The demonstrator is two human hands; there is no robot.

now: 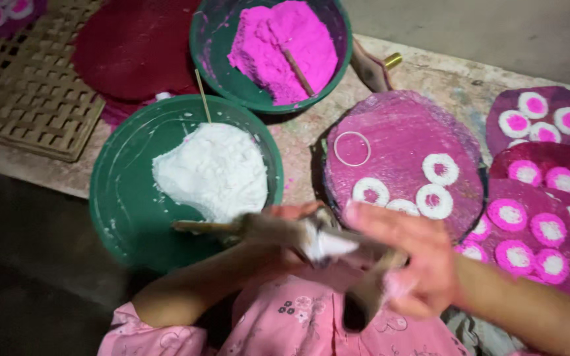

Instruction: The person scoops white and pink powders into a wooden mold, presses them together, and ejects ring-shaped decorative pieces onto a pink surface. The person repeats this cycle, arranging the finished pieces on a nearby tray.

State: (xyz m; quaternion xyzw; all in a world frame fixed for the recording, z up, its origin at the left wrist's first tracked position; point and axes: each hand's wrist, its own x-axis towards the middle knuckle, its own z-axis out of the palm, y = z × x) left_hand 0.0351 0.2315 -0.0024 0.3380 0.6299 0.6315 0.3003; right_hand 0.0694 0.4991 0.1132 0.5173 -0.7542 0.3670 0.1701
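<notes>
Big green bowl [126,198] w/ soft white powder [212,171] sits just past the left hand [285,227]. Round pink tray [397,138], w/ white powder rings [440,169], lies past the right hand [410,264]. Both hands grip blurry cone-shaped tools [318,244] btwn them. White stuff could spill on the pink shirt [298,323] if a tool tips.

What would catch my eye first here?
Bright pink powder heaped in a green bowl at the top, and white powder in another green bowl below it. To the right, round pink trays carry white rings. Both hands meet over a blurred tool.
</notes>
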